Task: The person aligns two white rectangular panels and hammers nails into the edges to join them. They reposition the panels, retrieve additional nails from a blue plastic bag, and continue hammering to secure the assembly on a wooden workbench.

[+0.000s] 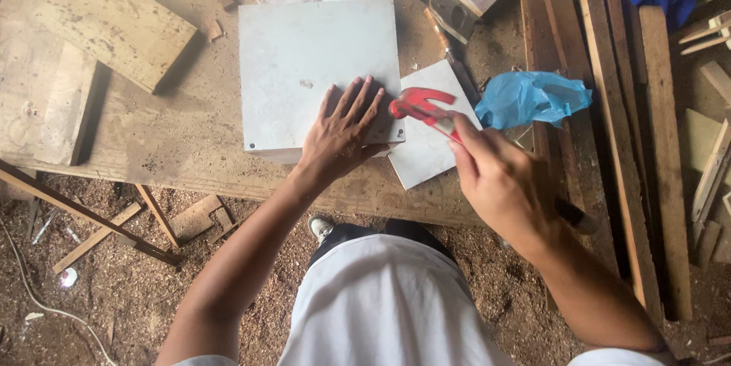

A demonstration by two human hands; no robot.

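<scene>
While the left hand (341, 134) lies flat, fingers spread, on the white square box (320, 76) at the tabletop's (190, 137) middle, the right hand (499, 183) wraps its fingers around a red-headed hammer (420, 103) poised just right of the box; no nail shows, so driving seems unstarted.

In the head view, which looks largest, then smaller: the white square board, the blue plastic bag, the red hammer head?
1. White square board
2. Blue plastic bag
3. Red hammer head, held nearer the camera by the right hand

White short-sleeved shirt (388, 297), dark trousers (381, 230), pale shoe (320, 226), bare forearms.
</scene>
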